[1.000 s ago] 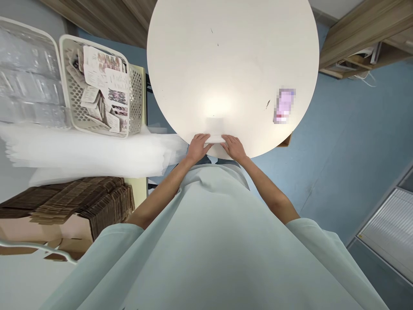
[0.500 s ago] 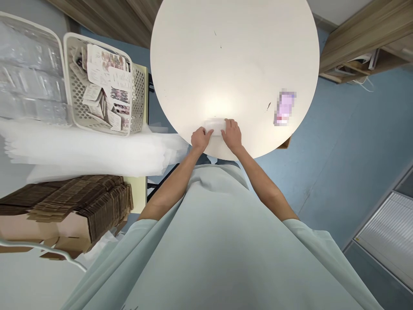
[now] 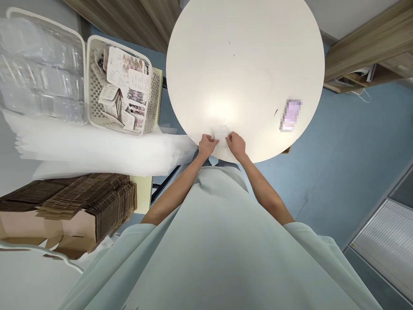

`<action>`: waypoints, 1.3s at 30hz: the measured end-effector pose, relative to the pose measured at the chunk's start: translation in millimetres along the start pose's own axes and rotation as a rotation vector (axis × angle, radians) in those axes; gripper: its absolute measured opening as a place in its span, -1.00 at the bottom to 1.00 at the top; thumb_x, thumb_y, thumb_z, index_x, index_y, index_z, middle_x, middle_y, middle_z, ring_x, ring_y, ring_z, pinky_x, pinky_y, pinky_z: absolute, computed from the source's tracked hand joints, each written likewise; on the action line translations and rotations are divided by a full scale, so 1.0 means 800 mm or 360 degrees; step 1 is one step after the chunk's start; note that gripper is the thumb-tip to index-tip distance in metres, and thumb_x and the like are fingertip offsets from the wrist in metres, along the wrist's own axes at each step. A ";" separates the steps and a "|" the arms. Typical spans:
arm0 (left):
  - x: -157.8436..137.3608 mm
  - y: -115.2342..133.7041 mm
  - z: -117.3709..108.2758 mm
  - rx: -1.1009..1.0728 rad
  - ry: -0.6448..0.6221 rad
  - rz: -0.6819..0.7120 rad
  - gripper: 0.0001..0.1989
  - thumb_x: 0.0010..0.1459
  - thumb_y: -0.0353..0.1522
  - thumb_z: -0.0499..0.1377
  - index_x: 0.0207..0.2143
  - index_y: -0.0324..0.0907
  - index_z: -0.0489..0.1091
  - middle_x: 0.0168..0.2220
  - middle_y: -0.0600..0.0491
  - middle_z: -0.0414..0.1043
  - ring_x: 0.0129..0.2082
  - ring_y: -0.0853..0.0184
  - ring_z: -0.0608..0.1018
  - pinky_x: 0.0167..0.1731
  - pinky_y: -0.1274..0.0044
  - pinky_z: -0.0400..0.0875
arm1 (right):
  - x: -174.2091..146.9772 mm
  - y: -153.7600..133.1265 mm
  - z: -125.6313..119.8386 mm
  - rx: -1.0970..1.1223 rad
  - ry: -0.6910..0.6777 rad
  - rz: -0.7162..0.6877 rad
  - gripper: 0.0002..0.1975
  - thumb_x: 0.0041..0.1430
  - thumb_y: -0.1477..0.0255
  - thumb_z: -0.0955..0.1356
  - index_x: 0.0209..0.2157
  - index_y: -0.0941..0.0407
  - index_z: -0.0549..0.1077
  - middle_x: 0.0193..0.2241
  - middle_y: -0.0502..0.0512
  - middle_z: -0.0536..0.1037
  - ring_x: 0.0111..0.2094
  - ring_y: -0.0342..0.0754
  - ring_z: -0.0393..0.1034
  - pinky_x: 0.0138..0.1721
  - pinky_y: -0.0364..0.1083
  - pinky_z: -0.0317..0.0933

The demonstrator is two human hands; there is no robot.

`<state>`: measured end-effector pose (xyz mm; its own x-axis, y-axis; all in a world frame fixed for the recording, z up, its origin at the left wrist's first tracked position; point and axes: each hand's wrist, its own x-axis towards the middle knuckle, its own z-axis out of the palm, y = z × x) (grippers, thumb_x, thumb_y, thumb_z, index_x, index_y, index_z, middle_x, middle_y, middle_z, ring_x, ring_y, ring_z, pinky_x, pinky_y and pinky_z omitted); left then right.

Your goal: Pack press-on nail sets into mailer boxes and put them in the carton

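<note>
A small bundle of white, see-through foam wrap (image 3: 221,133) lies at the near edge of the round white table (image 3: 245,60). It blends with the tabletop, and what is inside cannot be made out. My left hand (image 3: 207,145) pinches its left edge, thumb and fingertips together. On the other side, my right hand (image 3: 236,144) is closed in a pinch at the right edge. Both wrists are close to the table's rim.
To the left are a stack of white foam sheets (image 3: 97,148), a white basket (image 3: 155,101) of printed cards with press-on nails, and another basket of clear plastic boxes (image 3: 61,82). Folded cardboard (image 3: 112,198) sits nearer. A blurred purple item (image 3: 291,114) lies right on the table.
My fingers have gone from lying along the bundle's sides to pinching its two edges, and the bundle looks flatter and wider at the near side. The whole view has shifted slightly.
</note>
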<state>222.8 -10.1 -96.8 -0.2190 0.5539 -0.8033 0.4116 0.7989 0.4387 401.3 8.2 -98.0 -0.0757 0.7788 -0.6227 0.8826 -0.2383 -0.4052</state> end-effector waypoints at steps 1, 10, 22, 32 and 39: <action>0.002 -0.002 -0.001 -0.0004 -0.0008 0.0055 -0.65 0.32 -0.28 0.44 0.00 -0.05 0.36 0.10 -0.07 0.69 0.15 0.09 0.68 0.19 0.29 0.48 | -0.006 -0.002 0.006 0.0091 0.0021 0.0071 -0.85 0.61 0.37 0.30 -0.02 0.09 0.50 -0.01 0.28 0.72 -0.02 0.20 0.60 0.05 0.11 0.41; 0.047 -0.042 -0.072 0.0084 0.0156 0.0321 -0.73 0.32 -0.41 0.34 0.01 -0.08 0.39 0.14 -0.11 0.61 -0.01 0.16 0.67 0.16 0.30 0.52 | 0.020 -0.089 0.056 0.0441 0.0140 0.0139 -0.86 0.53 0.37 0.38 -0.22 0.01 0.42 -0.13 0.15 0.73 -0.09 0.10 0.62 0.01 0.03 0.39; 0.058 -0.050 -0.142 0.0144 0.0319 0.0348 -0.72 0.34 -0.42 0.26 0.08 -0.08 0.45 0.23 -0.16 0.55 0.15 0.05 0.63 0.26 0.22 0.47 | 0.045 -0.157 0.068 0.0400 0.0051 0.0027 -0.90 0.54 0.36 0.38 -0.17 0.03 0.48 -0.08 0.21 0.76 -0.06 0.11 0.65 0.02 0.04 0.48; -0.018 -0.035 -0.100 0.0003 0.0475 0.0479 -0.67 0.39 -0.45 0.18 0.16 -0.11 0.48 0.26 -0.19 0.55 0.11 0.07 0.66 0.22 0.23 0.54 | -0.014 -0.093 0.021 0.0593 0.0074 -0.0032 -0.89 0.51 0.31 0.39 -0.11 0.03 0.52 -0.05 0.17 0.78 -0.10 0.06 0.70 0.04 0.03 0.52; -0.088 -0.030 -0.068 -0.0129 0.0615 0.0369 -0.70 0.41 -0.44 0.15 0.13 -0.11 0.49 0.21 -0.16 0.60 0.07 0.14 0.68 0.15 0.29 0.60 | -0.031 -0.049 0.001 0.0682 -0.0082 -0.0110 -0.89 0.47 0.29 0.40 -0.12 0.03 0.53 -0.08 0.14 0.77 -0.18 0.04 0.70 0.07 0.07 0.53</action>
<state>180.0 -55.1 -28.8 -0.4496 0.7548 -0.4777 0.4212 0.6508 0.6317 368.5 -2.4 -67.0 -0.1602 0.7740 -0.6126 0.6032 -0.4145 -0.6814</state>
